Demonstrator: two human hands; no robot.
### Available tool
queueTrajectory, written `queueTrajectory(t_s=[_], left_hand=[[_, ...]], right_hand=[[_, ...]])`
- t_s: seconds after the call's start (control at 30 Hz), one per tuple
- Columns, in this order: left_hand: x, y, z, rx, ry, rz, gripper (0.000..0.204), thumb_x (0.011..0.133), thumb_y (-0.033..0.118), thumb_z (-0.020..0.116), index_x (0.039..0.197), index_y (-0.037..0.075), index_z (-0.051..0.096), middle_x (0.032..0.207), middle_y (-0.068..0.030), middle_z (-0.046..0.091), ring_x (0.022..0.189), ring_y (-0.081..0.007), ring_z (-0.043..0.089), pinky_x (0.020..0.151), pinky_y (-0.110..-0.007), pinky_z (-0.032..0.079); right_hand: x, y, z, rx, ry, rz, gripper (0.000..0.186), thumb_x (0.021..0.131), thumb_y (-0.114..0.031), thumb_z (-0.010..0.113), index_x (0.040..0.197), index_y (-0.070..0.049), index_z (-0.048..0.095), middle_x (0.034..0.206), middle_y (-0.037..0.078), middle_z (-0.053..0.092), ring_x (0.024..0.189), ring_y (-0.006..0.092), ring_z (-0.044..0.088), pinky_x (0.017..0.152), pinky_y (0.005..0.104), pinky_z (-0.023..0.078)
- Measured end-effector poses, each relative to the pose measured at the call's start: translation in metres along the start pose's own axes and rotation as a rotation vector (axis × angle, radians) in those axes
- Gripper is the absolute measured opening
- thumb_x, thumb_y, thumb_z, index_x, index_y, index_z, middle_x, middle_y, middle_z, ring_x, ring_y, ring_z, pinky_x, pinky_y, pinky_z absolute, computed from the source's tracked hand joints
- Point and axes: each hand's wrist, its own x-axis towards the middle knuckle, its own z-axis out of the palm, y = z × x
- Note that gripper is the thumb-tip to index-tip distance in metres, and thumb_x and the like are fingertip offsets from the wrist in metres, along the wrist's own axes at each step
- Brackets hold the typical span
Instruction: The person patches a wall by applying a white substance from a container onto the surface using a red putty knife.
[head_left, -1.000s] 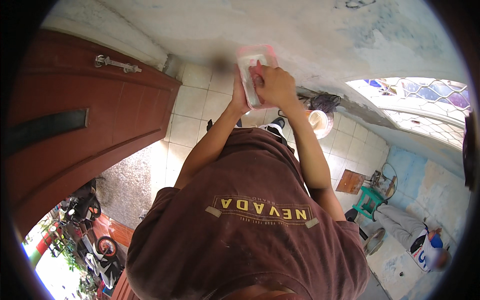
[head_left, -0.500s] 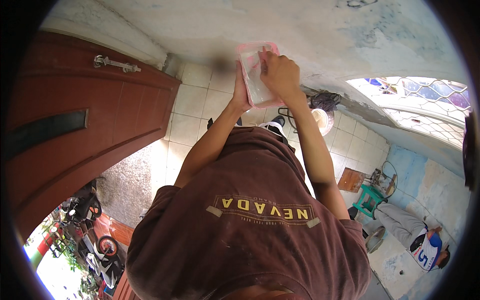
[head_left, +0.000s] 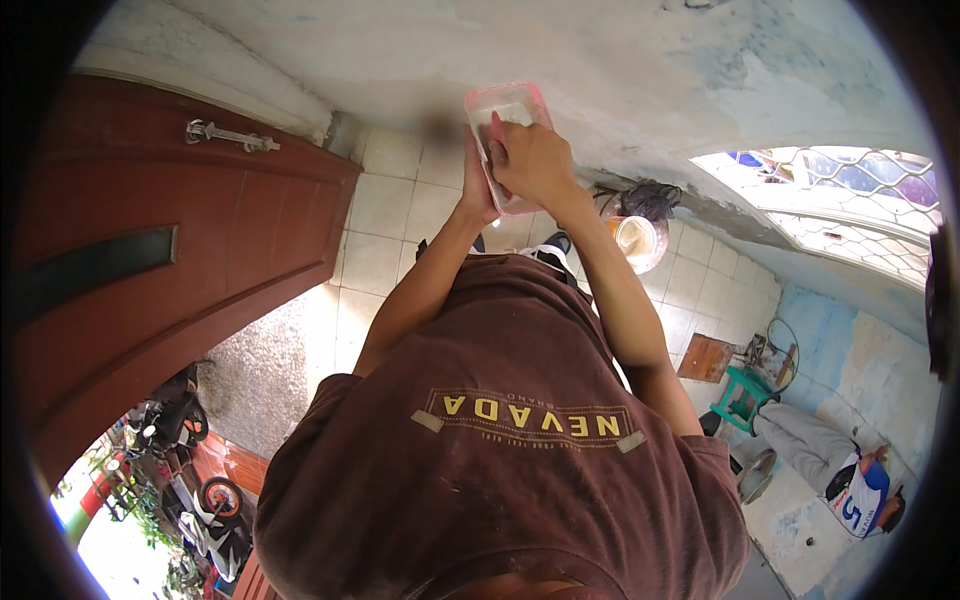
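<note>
My left hand (head_left: 478, 190) is closed round the left side of a clear, pink-rimmed rectangular container (head_left: 512, 95), held up before the pale wall. My right hand (head_left: 532, 165) reaches into the container, its fingers closed on a slim pink tool (head_left: 497, 122) whose working end is hidden. The container has pale contents, only partly visible behind my fingers. Below and to the right of my hands, a bucket (head_left: 637, 237) with cream-coloured contents stands on the tiled floor beside a dark crumpled bag (head_left: 655, 196).
A brown door (head_left: 140, 180) is on the left, with parked motorbikes (head_left: 210, 510) beyond. A grilled window opening (head_left: 815, 180) is at upper right. A green stool (head_left: 740, 395), a wooden board (head_left: 705, 357) and a person (head_left: 820, 460) in grey trousers are at lower right.
My right hand and the container have shifted slightly left since half a second ago. My fingers with the pink tool have moved about within the container.
</note>
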Motion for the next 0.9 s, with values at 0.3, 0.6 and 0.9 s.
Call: queueTrajectory(t_s=[0.3,0.6,0.9], left_hand=[[-0.003,0.003,0.005,0.002,-0.014,-0.003,0.092,0.099,0.083,0.024,0.161,0.016,0.035,0.157,-0.0123,0.048,0.144,-0.0312,0.050,0.115,-0.055,0.047],[-0.005,0.004,0.013,0.042,-0.002,-0.022,0.097,0.097,0.086,0.023,0.164,0.016,0.031,0.162,-0.0137,0.042,0.146,-0.0342,0.047,0.117,-0.057,0.045],[-0.009,0.007,0.021,0.038,-0.041,0.024,0.095,0.098,0.084,0.024,0.165,0.017,0.029,0.163,-0.0129,0.042,0.147,-0.0336,0.046,0.119,-0.056,0.042]], right_hand=[[0.001,0.007,0.000,-0.098,0.015,-0.104,0.026,0.093,-0.027,0.063,0.101,-0.004,0.072,0.080,0.023,0.072,0.076,0.0420,0.073,0.070,0.0529,0.058],[0.001,0.008,-0.003,-0.112,0.118,-0.147,0.027,0.095,-0.028,0.061,0.095,-0.003,0.071,0.074,0.023,0.070,0.070,0.0421,0.072,0.063,0.0517,0.057],[-0.001,0.025,-0.017,-0.133,0.127,0.032,0.026,0.092,-0.027,0.065,0.104,-0.004,0.071,0.081,0.023,0.072,0.073,0.0410,0.073,0.068,0.0526,0.058]])
